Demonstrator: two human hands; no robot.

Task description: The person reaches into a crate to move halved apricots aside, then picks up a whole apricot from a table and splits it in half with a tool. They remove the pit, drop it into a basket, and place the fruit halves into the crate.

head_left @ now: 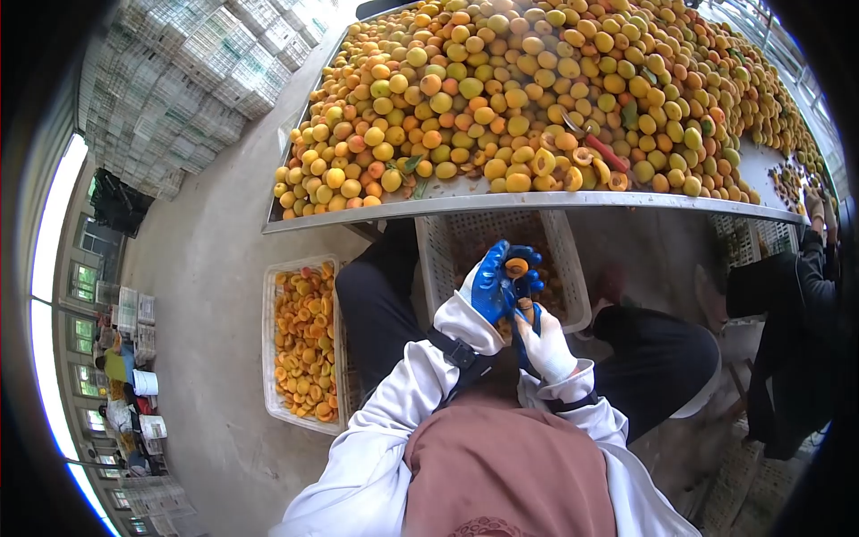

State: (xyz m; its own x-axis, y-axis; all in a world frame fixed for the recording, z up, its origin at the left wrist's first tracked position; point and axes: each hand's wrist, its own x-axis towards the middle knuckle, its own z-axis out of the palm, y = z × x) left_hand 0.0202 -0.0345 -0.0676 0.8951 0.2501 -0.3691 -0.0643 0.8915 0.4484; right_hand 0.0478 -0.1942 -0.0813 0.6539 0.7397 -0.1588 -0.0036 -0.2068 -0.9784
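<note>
My left hand (497, 283), in a blue-coated glove, holds a cut orange apricot half (516, 268) near its fingertips. Just below and to the right, my right hand (544, 347), in a white glove, is closed round a blue-handled tool. An orange-brown piece (526, 310) shows between the two hands; what it is exactly is hard to tell. Both hands are close together above a white crate (577, 268) with fruit pieces inside, below the table edge.
A metal table (465, 202) bears a large heap of apricots (483, 89) and a red-handled knife (608, 154). A white crate (268, 349) of halved apricots (304, 340) stands at left. A co-worker's arm (814, 259) is at far right. Stacked crates (179, 80) rise behind.
</note>
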